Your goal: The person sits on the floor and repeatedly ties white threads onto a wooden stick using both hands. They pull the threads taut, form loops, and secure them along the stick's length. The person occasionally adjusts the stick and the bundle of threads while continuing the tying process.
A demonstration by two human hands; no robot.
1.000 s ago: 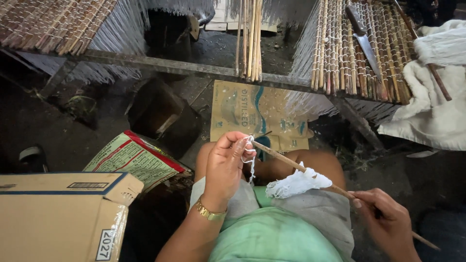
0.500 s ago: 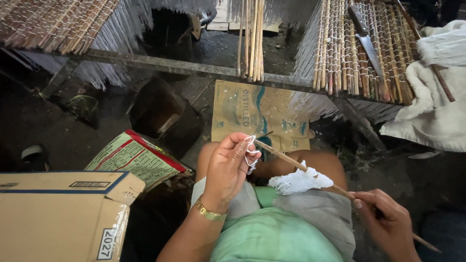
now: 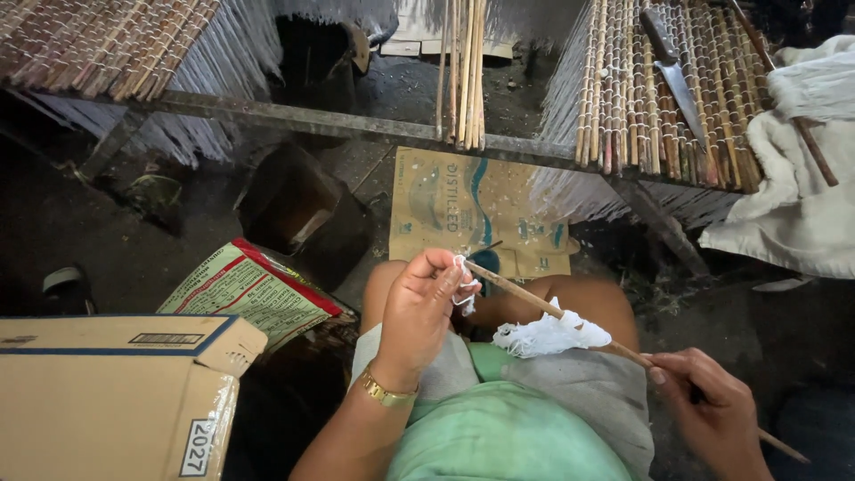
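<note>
Dim workshop floor below: left hand [image 3: 417, 312] pinches white thread [image 3: 463, 289] at the tip of the stick [image 3: 534, 303], which slants down-right to the right hand [image 3: 712, 414], seemingly gripping its far end.

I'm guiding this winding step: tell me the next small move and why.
Probably draw the white thread snug round the stick tip with the left hand. It loops loosely there, away from the wound white bundle, while the right hand grips the stick's far end.
</note>
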